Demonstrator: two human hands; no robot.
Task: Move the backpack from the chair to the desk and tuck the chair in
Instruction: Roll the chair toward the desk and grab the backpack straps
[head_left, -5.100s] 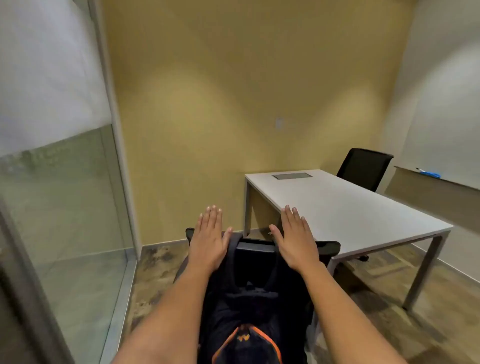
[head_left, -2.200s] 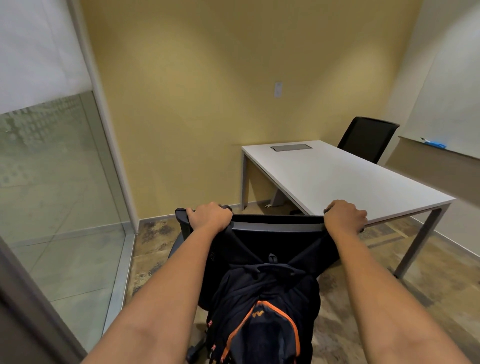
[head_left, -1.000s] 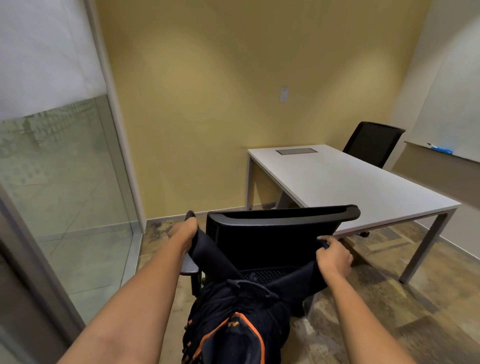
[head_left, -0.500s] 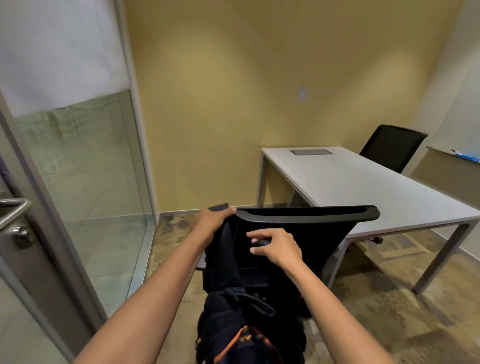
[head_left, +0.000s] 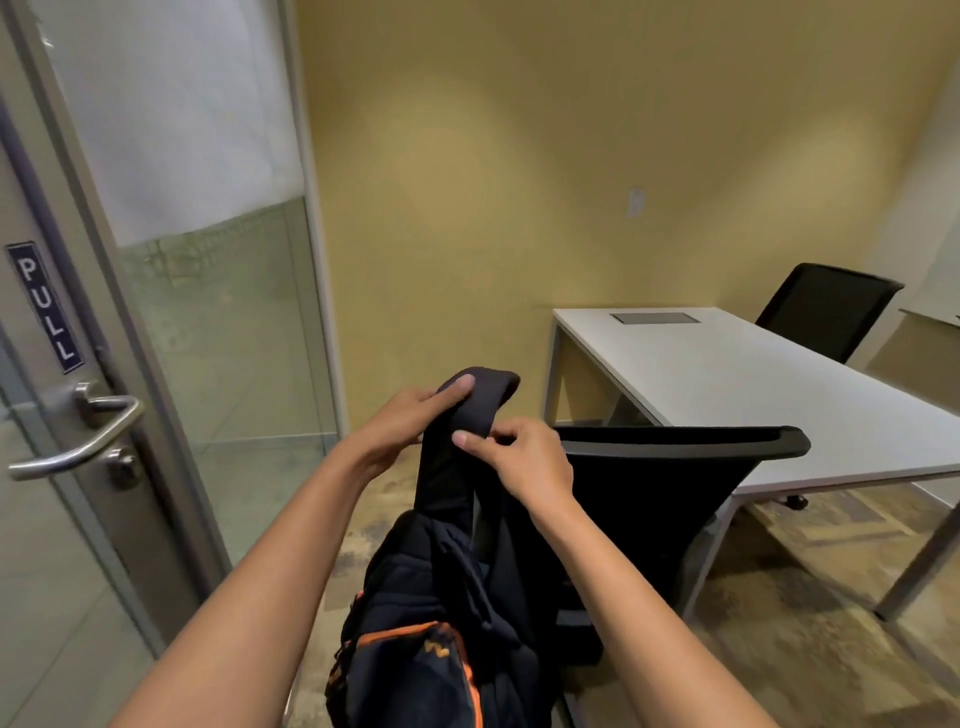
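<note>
Your 2 hands grip the strap (head_left: 470, 410) of the backpack (head_left: 436, 618): your left hand (head_left: 402, 423) pinches its top loop, your right hand (head_left: 524, 467) closes on it just below. The backpack hangs from the strap, just left of the chair (head_left: 670, 499) and in front of its backrest. The chair stands at the near corner of the white table (head_left: 753, 384). A glass door (head_left: 67, 415) marked PULL is at your left.

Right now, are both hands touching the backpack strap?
Touching. The head view shows the left hand and right hand pinching the raised strap of the backpack.
</note>
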